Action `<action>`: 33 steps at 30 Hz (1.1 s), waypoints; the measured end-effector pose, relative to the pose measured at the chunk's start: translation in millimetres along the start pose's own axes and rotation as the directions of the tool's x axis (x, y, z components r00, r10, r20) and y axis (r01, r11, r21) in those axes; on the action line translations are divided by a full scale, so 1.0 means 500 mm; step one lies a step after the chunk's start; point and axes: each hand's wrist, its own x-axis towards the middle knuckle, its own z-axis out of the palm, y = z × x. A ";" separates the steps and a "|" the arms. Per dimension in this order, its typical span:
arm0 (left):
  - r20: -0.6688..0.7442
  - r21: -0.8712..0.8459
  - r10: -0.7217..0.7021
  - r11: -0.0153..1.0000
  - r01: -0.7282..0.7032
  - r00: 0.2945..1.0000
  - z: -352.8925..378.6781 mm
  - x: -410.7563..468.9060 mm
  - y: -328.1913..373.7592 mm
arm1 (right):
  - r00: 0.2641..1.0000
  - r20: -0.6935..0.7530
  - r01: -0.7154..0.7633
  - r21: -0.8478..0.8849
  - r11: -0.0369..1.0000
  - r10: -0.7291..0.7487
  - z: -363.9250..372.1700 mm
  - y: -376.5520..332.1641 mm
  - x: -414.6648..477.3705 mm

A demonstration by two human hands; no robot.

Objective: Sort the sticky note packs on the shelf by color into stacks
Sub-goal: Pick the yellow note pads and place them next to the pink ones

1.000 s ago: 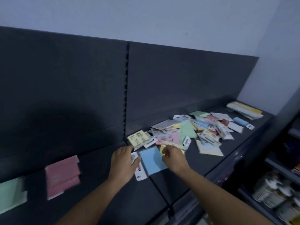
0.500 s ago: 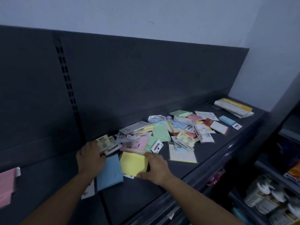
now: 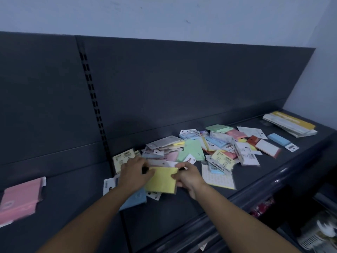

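Head view showed both grips clamped on one yellow pack (image 3: 161,179) near the front of the shelf (image 3: 182,218). The left grip (image 3: 135,172) had its fingers curled over the pack's left edge, with the thumb lying on the yellow face. The right grip (image 3: 189,178) pinched the pack's right edge, fingers bent round it. How far the fingers reached underneath could not be told.

The yellow pack sat between the two grips, tilted slightly, its near edge low. It was a pale yellow square with a plain face and a white header card (image 3: 162,163) along its far edge. Under its left corner lay a light blue pack (image 3: 135,199), partly covered by the left forearm, and a white card (image 3: 109,185) lay just beside that.

Behind the grips spread a loose pile (image 3: 209,148) of mixed packs in green, pink, blue, yellow and white, overlapping at many angles. A green pack (image 3: 194,152) lay near its middle, and a cream pack with printed labels (image 3: 124,158) touched the back panel (image 3: 182,84) just beyond the left grip. Well apart to the left sat a pink stack (image 3: 20,199). At the far right, a small blue block (image 3: 279,139) lay alone, and a flat stack topped in yellow (image 3: 290,123) lay in the corner.
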 end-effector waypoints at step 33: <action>0.259 -0.923 -0.529 0.112 0.368 0.808 -0.050 0.016 -0.001 | 0.775 0.130 0.423 -0.833 0.356 -0.618 -0.074 -0.108 0.258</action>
